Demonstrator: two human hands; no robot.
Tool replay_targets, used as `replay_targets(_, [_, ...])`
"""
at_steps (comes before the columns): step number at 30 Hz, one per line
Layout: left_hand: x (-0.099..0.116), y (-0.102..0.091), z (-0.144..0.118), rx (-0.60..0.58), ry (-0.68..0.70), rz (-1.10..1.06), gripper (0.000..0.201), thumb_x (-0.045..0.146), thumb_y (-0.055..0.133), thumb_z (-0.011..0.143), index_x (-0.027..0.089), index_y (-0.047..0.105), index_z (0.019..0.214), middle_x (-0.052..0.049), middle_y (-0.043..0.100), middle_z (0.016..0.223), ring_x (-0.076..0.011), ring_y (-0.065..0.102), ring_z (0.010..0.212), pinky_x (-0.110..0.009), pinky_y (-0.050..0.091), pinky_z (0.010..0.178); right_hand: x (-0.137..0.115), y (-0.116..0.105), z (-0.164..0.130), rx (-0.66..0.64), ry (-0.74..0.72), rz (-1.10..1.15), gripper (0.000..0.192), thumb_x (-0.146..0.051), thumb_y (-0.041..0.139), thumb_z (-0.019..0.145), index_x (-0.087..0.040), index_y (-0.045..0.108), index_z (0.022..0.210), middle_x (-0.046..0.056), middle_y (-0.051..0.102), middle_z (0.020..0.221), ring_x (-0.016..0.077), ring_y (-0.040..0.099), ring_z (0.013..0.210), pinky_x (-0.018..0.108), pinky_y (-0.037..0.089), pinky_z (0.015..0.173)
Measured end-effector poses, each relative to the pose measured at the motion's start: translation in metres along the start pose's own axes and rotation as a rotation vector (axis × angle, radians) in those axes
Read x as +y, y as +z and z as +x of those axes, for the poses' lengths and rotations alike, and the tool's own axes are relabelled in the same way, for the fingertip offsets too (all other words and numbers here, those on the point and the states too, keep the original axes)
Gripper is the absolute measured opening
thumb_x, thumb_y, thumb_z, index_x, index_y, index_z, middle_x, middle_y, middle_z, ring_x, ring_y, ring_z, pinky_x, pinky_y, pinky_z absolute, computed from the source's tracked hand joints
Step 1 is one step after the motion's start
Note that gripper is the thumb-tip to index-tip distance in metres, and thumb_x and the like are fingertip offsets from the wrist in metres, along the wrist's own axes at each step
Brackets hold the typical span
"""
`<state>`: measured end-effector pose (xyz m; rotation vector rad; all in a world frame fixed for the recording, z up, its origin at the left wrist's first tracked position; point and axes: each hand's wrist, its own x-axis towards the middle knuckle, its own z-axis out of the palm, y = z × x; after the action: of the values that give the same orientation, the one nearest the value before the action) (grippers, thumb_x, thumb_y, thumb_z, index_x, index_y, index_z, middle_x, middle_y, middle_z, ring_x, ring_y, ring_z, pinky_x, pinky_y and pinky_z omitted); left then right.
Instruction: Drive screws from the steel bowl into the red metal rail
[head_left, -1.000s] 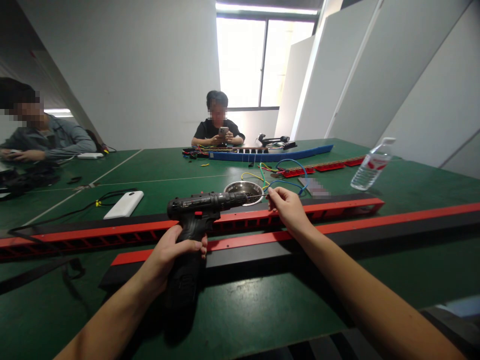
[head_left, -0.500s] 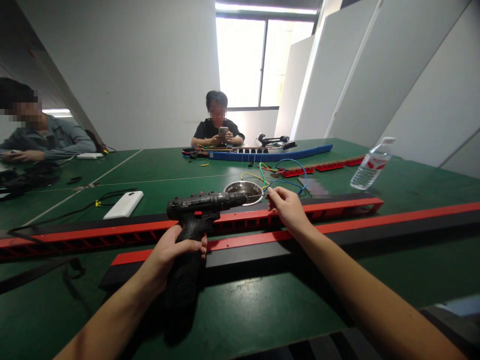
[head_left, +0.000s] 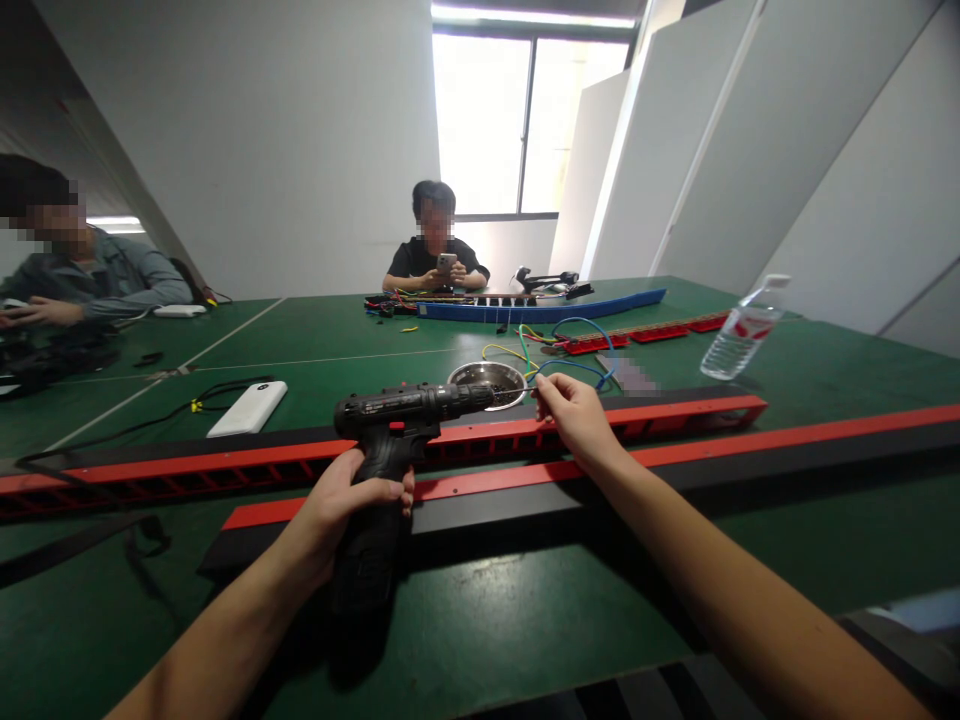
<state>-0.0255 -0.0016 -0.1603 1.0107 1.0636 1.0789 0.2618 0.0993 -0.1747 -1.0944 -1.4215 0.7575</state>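
Observation:
My left hand (head_left: pixel 352 505) grips the handle of a black cordless drill (head_left: pixel 397 420), which points to the right above the table. My right hand (head_left: pixel 574 415) is at the drill's tip, fingers pinched there; whether they hold a small part is too small to tell. Just beyond the tip stands a round metal bowl (head_left: pixel 487 384). Below both hands lie two long red-and-black rails (head_left: pixel 675 455), one behind the other, running across the green table (head_left: pixel 480 620).
A white power bank (head_left: pixel 247 408) with a black cable lies at left. Coloured wires (head_left: pixel 559 355), a clear water bottle (head_left: pixel 742 340), a blue rail (head_left: pixel 540 308) and further red strips lie beyond. One person sits at the far end with a phone, another at the left.

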Motion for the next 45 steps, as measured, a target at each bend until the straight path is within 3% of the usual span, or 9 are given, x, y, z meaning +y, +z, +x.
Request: replay_targets(45, [-0.0037, -0.0046, 0.0033, -0.029, 0.011, 0.021, 0.019, 0.017, 0.076, 0.070, 0.013, 0.067, 0.087, -0.004, 0.070, 0.079, -0.0171, 0.064, 0.070, -0.027, 0.053, 0.066, 0.0043, -0.0003, 0.0018, 0.001, 0.005, 0.008, 0.042, -0.053, 0.064, 0.091, -0.020, 0.057, 0.067, 0.000, 0.057, 0.058, 0.0148, 0.052, 0.056, 0.029, 0.040, 0.058])
